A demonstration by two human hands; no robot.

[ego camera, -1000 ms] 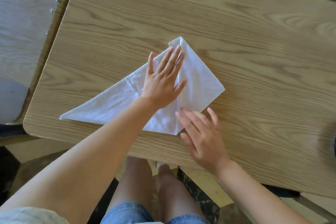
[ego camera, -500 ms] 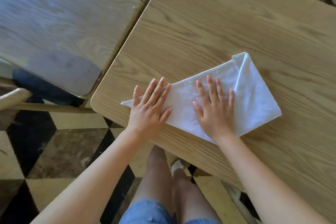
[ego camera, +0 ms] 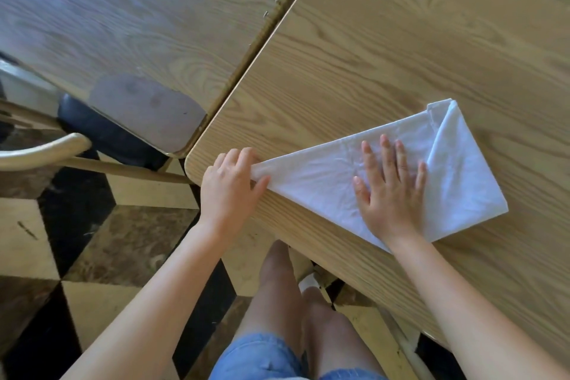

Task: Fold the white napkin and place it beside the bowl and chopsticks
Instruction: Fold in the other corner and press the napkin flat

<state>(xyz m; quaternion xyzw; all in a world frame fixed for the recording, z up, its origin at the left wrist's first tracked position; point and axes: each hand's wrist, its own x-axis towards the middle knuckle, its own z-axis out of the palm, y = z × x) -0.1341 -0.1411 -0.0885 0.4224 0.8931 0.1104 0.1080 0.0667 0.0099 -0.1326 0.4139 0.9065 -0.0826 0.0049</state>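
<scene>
The white napkin (ego camera: 327, 176) lies on the wooden table (ego camera: 385, 55) as a long triangle, its right end folded over into a flap. My left hand (ego camera: 229, 187) pinches the napkin's left tip near the table's rounded corner. My right hand (ego camera: 390, 191) lies flat, fingers spread, pressing down on the middle of the napkin. No bowl or chopsticks are in view.
A second wooden table (ego camera: 129, 18) stands at the left, separated by a narrow gap. A chair with a dark seat (ego camera: 101, 129) and curved wooden back sits under it. The checkered floor and my legs show below the table's near edge.
My left hand slid from the napkin's centre to its left tip and closed on it. My right hand moved onto the napkin's middle and flattened. The view swung left.
</scene>
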